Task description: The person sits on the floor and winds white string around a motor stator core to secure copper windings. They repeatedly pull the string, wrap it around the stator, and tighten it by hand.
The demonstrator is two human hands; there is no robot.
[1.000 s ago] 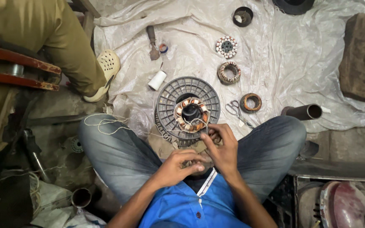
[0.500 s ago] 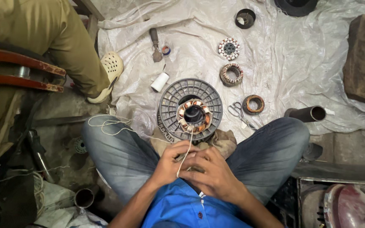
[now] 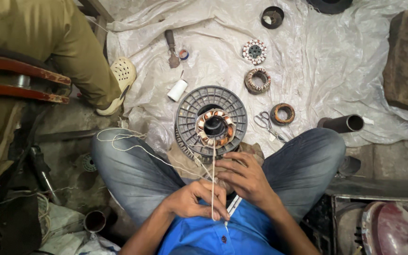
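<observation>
Pulling a pale thread (image 3: pixel 213 165) taut toward the chest, the left hand (image 3: pixel 195 202) was curled into a loose fist, fingers pressed together with the thread pinched at its upper edge. The line ran almost straight up the picture from that pinch to the copper-wound stator (image 3: pixel 215 127), which sat on a grey plastic spool (image 3: pixel 211 122) on the white plastic sheet (image 3: pixel 336 61), just ahead of the knees. So the stator lay directly forward of both hands, and the thread's long axis pointed away from the body, close to the midline.

The right hand (image 3: pixel 245 178) sat further forward and slightly to the right, nearer the stator than the left was. Its fingers were half spread, reaching leftward across to the thread; whether they actually gripped the strand or merely touched it could not be told from this view. Slack thread trailed off over the left thigh of the jeans (image 3: pixel 133 170) in loose loops.

Well apart on the sheet lay scissors (image 3: pixel 265 122), a small orange coil ring (image 3: pixel 282 114), two more wound stators (image 3: pixel 258 80), a white thread spool (image 3: pixel 177 89), a hammer-like tool (image 3: pixel 172 47) and a dark pipe (image 3: pixel 342 123). Another person in olive clothing (image 3: pixel 38 42), one foot in a cream clog (image 3: pixel 119 82), sat at the far left, hands out of view.
</observation>
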